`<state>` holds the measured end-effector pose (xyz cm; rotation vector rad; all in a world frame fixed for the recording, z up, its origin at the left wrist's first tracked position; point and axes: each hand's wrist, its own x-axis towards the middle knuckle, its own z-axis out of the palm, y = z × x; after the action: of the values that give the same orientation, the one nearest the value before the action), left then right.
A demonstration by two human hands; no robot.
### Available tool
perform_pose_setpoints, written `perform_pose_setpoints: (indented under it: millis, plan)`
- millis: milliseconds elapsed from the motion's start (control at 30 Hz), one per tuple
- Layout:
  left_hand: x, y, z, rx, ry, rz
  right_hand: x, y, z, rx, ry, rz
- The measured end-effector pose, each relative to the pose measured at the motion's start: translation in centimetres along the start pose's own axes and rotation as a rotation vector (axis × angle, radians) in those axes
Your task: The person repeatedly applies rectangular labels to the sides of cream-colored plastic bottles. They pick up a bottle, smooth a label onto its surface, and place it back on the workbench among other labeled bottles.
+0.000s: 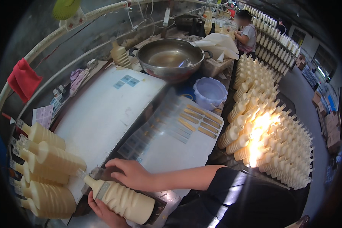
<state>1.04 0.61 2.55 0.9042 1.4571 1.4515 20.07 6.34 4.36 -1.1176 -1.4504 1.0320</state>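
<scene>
A cream ribbed bottle [127,201] lies on its side at the front table edge, its clear neck pointing up and left. My left hand [108,212] closes around it from below near the shoulder, the fingers partly hidden under it. Just above the bottle, my right hand [135,174] reaches in from the right with thumb and fingers apart and nothing visible between them. A dark grey lump, perhaps a cloth [98,173], lies by its fingertips. Beyond the right hand is a clear sheet [161,123] carrying gold and blue printed pieces on a white board [195,148].
Similar bottles [51,199] are stacked at the left. A wide metal pan [169,60] of liquid and a pale blue tub [210,95] stand farther back. Rows of bottles [262,125] fill the right side. A person [248,36] works at the far end.
</scene>
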Motion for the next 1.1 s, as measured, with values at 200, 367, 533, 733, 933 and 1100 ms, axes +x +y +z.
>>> perform_pose_setpoints:
  millis: [200,367,533,733,933,1100]
  plan:
    - [0.2,-1.0,-0.6,-0.271,-0.015,-0.017,-2.0,-1.4,2.4,-0.347,-0.089,-0.873]
    - [0.3,-1.4,-1.2,-0.363,-0.026,-0.068,-1.9,-2.7,4.7,-0.535,-0.055,-0.915]
    - [-0.4,-2.0,-1.7,-0.358,-0.115,0.082,-2.7,-3.7,6.8,-0.502,-0.125,-0.787]
    - [-3.3,-2.8,-2.1,0.747,0.004,0.583,2.3,-6.7,5.7,0.070,-0.052,-0.133]
    - [-4.1,-0.3,-0.2,0.852,-0.059,0.507,2.8,-1.4,6.8,-0.136,-0.032,-0.099]
    - [-4.0,-1.0,-0.1,0.744,-0.057,0.417,2.7,0.8,4.5,-0.016,0.004,-0.119]
